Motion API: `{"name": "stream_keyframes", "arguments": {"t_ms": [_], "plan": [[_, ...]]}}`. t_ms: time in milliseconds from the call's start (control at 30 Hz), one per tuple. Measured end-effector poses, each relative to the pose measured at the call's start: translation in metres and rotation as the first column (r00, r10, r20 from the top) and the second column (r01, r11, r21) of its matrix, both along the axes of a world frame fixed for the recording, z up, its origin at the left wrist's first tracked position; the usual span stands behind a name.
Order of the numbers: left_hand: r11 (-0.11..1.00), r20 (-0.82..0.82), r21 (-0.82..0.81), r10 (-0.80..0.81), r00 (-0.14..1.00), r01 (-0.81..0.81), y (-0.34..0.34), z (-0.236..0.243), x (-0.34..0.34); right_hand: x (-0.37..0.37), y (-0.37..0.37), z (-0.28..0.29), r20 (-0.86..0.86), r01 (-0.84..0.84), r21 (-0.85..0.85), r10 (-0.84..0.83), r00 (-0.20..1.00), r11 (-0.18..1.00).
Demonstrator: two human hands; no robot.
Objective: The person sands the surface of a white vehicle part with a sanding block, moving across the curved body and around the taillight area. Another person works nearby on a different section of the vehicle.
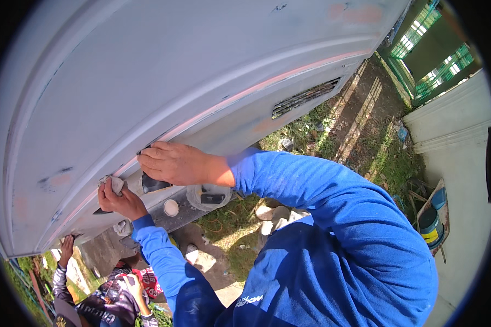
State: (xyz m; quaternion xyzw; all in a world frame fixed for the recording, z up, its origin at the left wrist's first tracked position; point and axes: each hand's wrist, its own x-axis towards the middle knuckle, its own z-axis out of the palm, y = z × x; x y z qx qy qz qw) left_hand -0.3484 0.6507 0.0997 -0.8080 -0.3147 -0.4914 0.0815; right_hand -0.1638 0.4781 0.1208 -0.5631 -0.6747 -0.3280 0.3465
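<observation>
A large grey-painted panel (163,65), resembling vehicle bodywork, rises before me, with a pink stripe (251,88) along its raised ridge. Against that ridge my left hand (123,203) pinches a crumpled whitish cloth (112,184). Higher along the same line, my right hand (174,163) presses its bent fingers to the panel. A thin dark edge shows at its fingertips, but most of what lies under them is hidden. Just below the right hand is a black patch (154,183); whether it is an object or an opening, I cannot tell.
Below the panel, a dark board (186,217) carries a white-topped round container (171,207) and a clear tub (208,197) with a dark block. A co-worker (106,291) at lower left touches the panel's lower end. A vent grille (305,98), bucket (431,226) and pale wall (458,147) are to the right.
</observation>
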Motion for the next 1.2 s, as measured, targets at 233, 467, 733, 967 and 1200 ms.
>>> {"name": "stream_keyframes", "arguments": {"t_ms": [233,467,733,967,1200], "plan": [[0.925,-0.273,0.07,-0.342,0.899,0.373,-0.072,0.0,0.078,0.107,-0.115,-0.006,-0.084,0.0,-0.237,-0.02,0.996,0.971],[0.769,-0.409,0.025,-0.575,0.709,0.638,-0.206,-0.02,0.243,0.249,-0.273,-0.025,-0.134,0.142,-0.329,-0.195,0.972,0.934],[0.713,-0.425,0.129,-0.588,0.688,0.689,-0.372,-0.052,0.422,0.38,-0.455,-0.047,-0.12,0.507,-0.347,-0.574,0.81,0.789],[0.62,-0.473,0.047,-0.677,0.565,0.783,-0.488,-0.064,0.539,0.33,-0.574,-0.113,-0.679,0.596,-0.332,-0.624,0.388,0.732],[0.525,-0.641,0.094,-0.618,0.454,0.846,-0.489,-0.052,0.542,0.251,-0.659,-0.206,-0.838,0.518,-0.434,-0.119,-0.533,0.738]]}}
